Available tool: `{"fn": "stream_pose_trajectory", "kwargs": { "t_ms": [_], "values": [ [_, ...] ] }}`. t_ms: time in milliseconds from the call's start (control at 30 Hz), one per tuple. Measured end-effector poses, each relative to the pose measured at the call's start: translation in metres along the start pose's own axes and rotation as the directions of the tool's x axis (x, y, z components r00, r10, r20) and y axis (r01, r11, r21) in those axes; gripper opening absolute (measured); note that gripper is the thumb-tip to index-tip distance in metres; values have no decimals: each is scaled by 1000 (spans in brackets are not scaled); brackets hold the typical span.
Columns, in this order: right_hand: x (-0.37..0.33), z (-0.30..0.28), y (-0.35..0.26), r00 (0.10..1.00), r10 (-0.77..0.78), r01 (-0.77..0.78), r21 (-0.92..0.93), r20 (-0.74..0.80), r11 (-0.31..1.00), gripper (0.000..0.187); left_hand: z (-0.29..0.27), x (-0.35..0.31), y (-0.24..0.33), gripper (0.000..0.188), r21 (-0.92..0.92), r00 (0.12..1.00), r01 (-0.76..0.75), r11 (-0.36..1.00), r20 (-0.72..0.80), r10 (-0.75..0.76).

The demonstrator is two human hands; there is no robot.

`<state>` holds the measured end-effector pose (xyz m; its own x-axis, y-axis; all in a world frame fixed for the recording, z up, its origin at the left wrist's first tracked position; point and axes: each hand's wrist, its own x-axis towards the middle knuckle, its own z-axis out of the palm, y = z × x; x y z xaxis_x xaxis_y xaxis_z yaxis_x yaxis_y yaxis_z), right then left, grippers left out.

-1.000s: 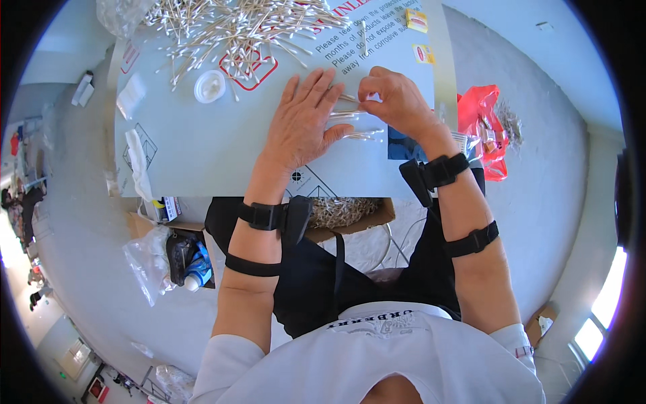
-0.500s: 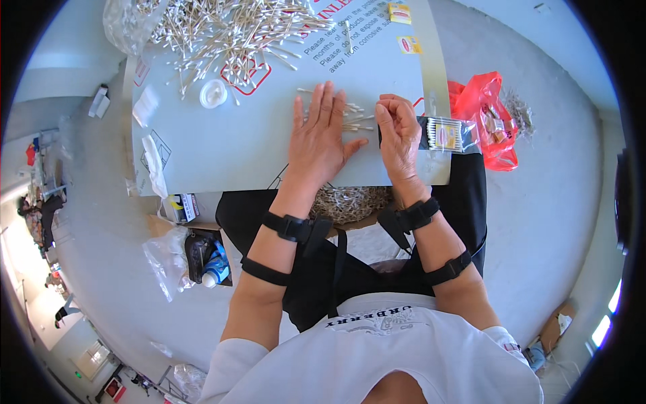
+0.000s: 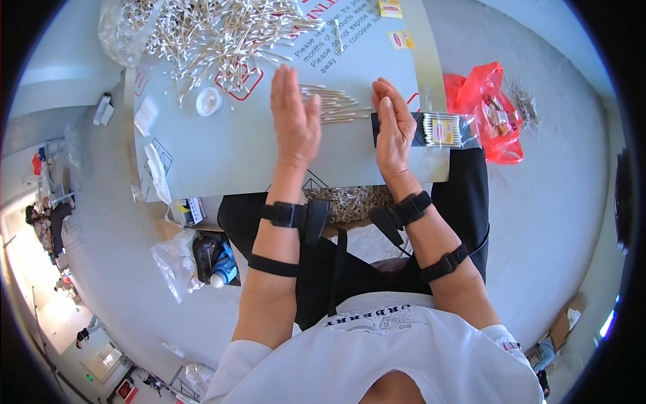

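A small bunch of cotton swabs (image 3: 334, 106) lies roughly side by side on the table between my hands. My left hand (image 3: 295, 124) is on the bunch's left side, turned on edge with the fingers stretched out. Its palm faces the swabs and nothing is in it. To the right of the bunch, my right hand (image 3: 395, 131) has its fingers extended and slightly bent, palm turned inward, holding nothing that I can see. Beside it lies a clear packet of swabs (image 3: 441, 130) with a yellow label, partly over the table's right edge.
A big heap of loose swabs (image 3: 222, 40) covers the far left, next to a clear plastic bag (image 3: 124, 30). A round white lid (image 3: 208, 102) sits nearer. Small yellow labels (image 3: 401, 40) lie far right. Beyond the table's right edge is a red bag (image 3: 494, 118); more swabs (image 3: 350, 203) are below its front edge.
My left hand has come up from lying flat over the bunch, turned on edge and shifted left, uncovering the swabs. My right hand's curled fingers have straightened.
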<state>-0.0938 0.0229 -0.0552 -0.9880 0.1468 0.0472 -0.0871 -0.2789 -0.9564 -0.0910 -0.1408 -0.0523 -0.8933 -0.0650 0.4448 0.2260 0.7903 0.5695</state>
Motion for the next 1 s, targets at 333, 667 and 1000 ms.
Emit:
{"fn": "stream_pose_trajectory", "kwargs": {
  "t_ms": [333,667,1000],
  "values": [
    [13,16,9,999,42,-42,56,-1,998,36,16,5,11,42,-402,978,191,895,-4,-211],
    [48,-3,-15,935,30,256,-731,354,633,10,-2,-21,12,63,51,988,24,998,148,-31],
    [65,-3,-20,818,145,423,-753,556,503,12,1,-26,22,83,365,940,0,931,319,-125]
  ]
}}
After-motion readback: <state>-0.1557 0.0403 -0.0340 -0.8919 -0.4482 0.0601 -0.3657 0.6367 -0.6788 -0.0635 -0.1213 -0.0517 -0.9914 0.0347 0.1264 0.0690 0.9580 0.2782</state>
